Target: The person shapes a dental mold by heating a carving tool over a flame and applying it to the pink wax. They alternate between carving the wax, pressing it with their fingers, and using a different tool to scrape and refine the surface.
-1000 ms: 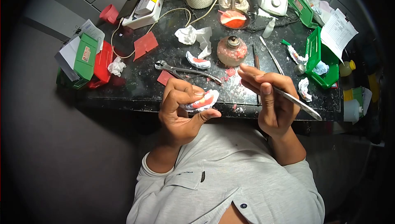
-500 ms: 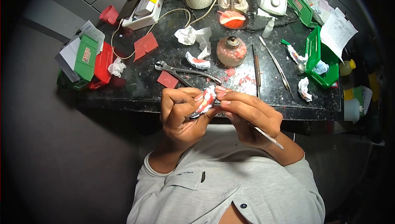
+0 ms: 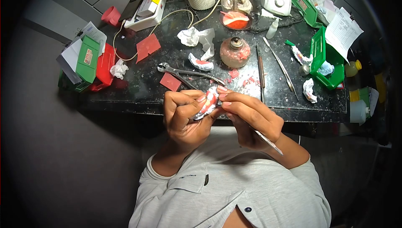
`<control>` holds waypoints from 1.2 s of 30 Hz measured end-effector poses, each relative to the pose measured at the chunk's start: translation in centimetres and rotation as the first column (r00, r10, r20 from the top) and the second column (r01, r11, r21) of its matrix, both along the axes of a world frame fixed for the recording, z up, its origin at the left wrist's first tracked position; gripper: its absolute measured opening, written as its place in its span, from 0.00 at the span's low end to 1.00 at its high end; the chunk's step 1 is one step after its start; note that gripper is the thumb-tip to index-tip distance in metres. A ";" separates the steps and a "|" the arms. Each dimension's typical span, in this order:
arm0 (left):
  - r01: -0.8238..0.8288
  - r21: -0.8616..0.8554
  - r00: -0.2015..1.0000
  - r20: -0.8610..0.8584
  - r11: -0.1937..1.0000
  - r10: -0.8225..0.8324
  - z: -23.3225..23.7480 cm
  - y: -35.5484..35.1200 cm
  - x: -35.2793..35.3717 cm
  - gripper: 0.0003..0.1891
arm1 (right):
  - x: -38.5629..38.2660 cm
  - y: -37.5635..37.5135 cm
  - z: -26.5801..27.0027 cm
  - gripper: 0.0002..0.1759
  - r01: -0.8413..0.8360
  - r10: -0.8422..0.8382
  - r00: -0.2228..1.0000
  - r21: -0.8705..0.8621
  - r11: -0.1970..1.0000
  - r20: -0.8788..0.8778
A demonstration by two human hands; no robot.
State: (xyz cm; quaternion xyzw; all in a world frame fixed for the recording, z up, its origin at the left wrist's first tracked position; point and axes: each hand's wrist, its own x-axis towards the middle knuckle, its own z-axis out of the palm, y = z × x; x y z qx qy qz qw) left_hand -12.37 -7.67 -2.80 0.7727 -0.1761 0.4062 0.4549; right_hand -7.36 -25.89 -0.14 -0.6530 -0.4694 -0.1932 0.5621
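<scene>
My left hand [image 3: 184, 113] is closed around a white plaster dental cast with red wax [image 3: 208, 104] on it, just in front of the bench edge. My right hand [image 3: 255, 117] grips a slim metal wax carver [image 3: 268, 141], its handle slanting down toward my forearm. The carver's working tip is hidden behind my fingers, close to the cast. Fingertips of the right hand touch or nearly touch the cast's upper right side. Beyond my hands lie long-handled pliers [image 3: 190, 73], a red wax piece [image 3: 170, 82] and another cast with red wax [image 3: 201, 62].
A spirit burner [image 3: 235, 53] covered in pink wax bits stands mid-bench. Right of it lie a brown-handled tool [image 3: 261, 71] and a long metal tool [image 3: 281, 66]. Green bins [image 3: 328, 62] stand at right. A wax sheet [image 3: 148, 47] and crumpled tissue [image 3: 189, 36] lie left.
My right hand and the wax carver have shifted slightly left, the handle end dropping a little. My left hand keeps the cast in nearly the same place.
</scene>
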 end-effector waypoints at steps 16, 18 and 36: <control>-0.187 0.141 0.973 0.163 0.972 0.163 0.1 -1.5 0.3 0.25 | -1.0 0.9 -0.5 0.13 0.121 -0.121 0.993 0.060 0.991 0.007; -0.205 0.145 0.966 0.188 0.968 0.176 -0.3 -1.6 0.4 0.24 | -1.1 0.9 -0.5 0.13 0.135 -0.136 0.991 0.068 0.988 0.002; -0.171 0.045 0.984 0.053 0.984 0.168 -0.2 -1.6 0.8 0.22 | -0.1 0.8 -1.4 0.13 0.213 -0.215 0.976 0.054 0.976 0.039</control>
